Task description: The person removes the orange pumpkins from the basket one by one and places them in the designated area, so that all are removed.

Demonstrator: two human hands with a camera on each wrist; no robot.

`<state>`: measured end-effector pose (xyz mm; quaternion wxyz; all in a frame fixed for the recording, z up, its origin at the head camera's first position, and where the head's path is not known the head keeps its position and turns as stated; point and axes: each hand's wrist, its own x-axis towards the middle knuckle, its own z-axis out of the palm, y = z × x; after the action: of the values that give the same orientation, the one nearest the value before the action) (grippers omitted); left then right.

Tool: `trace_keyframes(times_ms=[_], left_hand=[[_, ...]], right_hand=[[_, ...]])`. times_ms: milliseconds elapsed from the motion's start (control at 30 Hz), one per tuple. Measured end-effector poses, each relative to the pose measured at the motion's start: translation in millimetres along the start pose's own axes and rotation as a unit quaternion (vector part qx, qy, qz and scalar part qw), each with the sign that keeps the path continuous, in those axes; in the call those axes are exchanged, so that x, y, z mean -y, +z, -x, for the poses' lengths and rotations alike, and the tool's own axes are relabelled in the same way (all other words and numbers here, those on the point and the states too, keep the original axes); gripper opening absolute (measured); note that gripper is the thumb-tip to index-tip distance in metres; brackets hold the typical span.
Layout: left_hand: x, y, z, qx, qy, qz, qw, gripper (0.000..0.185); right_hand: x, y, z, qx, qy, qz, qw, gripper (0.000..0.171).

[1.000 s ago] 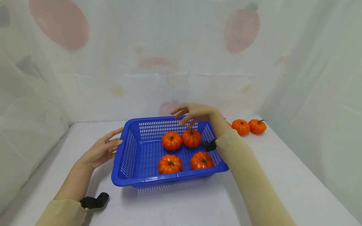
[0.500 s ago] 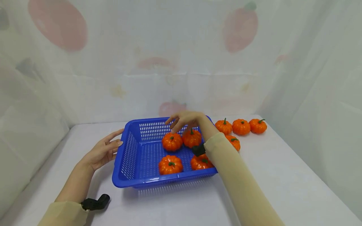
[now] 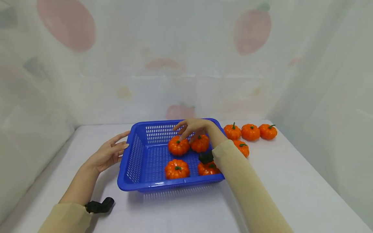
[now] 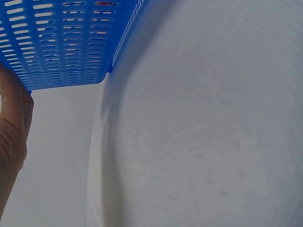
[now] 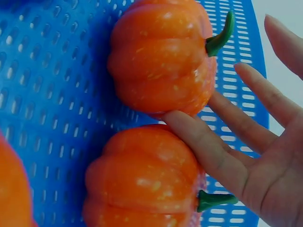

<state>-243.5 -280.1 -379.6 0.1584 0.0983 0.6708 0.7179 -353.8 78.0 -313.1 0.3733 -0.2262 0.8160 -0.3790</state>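
A blue plastic basket (image 3: 154,186) holds several small orange pumpkins with green stems. My left hand (image 3: 106,155) holds the basket's left rim, its thumb at the edge and other fingers partly hidden behind; in the left wrist view the fingers (image 4: 16,101) lie against the slotted wall. Over the back of the basket, my right hand (image 3: 193,127) reaches down with spread fingers. One fingertip lies between the back left pumpkin (image 3: 178,146) and the back right pumpkin (image 3: 200,144), seemingly touching. Closer to me sit the front left pumpkin (image 3: 176,169) and the front right pumpkin (image 3: 208,169), partly covered by the sleeve.
Outside the basket on the right, several more pumpkins (image 3: 250,132) stand on the white table (image 3: 291,181); one nearer pumpkin (image 3: 242,149) is partly behind the right sleeve. A white printed curtain (image 3: 204,68) encloses the back and sides.
My right hand has moved left and down, from above the basket's back rim to the two back pumpkins. My left hand keeps its place at the left rim.
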Motion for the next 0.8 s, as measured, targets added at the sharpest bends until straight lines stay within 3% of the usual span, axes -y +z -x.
trace_keyframes(times_ms=[333,800], left_hand=[[3.5,-2.1,3.3,0.009,0.011,0.011,0.9998,0.068],[3.7,-3.0,4.9,0.011,0.014,0.013,0.9998,0.069]], right_hand=[[1,9,-4,0.026,0.002,-0.003,1.0,0.073],[9,21,-6,0.071,0.033,0.073,0.994,0.074]])
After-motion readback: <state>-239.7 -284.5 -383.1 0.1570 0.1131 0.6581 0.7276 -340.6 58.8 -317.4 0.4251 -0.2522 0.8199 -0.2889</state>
